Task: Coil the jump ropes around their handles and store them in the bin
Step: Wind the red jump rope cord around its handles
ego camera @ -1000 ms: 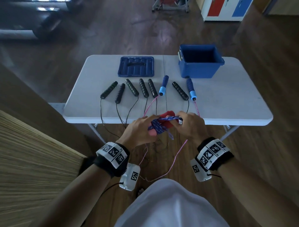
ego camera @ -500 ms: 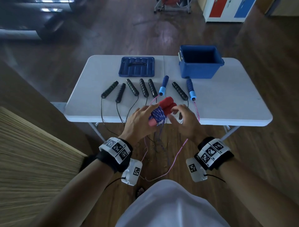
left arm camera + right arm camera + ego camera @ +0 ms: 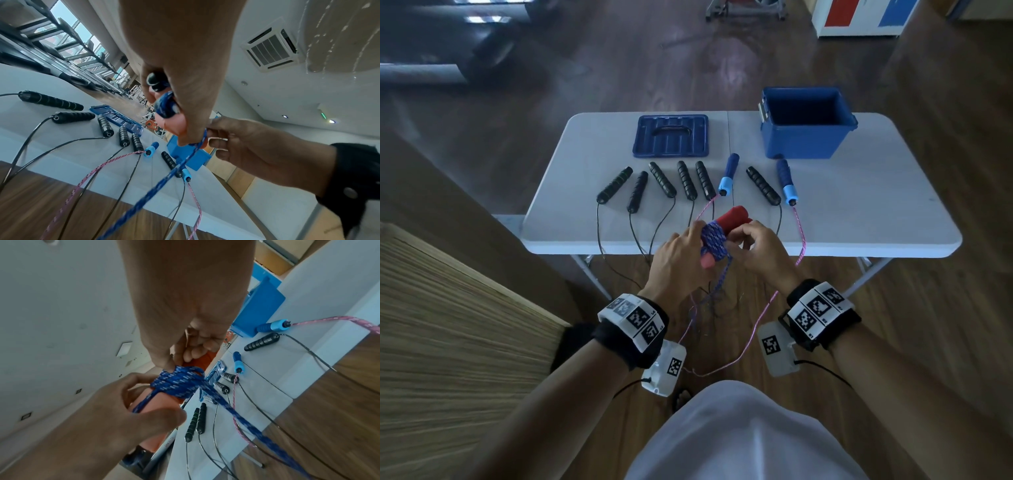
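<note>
While the left hand [image 3: 678, 255] clamps the paired red foam handles [image 3: 732, 219] above the white table's [image 3: 859, 219] near edge, the right hand [image 3: 756, 253] pinches the blue braided rope [image 3: 180, 382] mid-coil, so next it likely needs another snug turn before the empty blue plastic bin [image 3: 804, 144].
</note>
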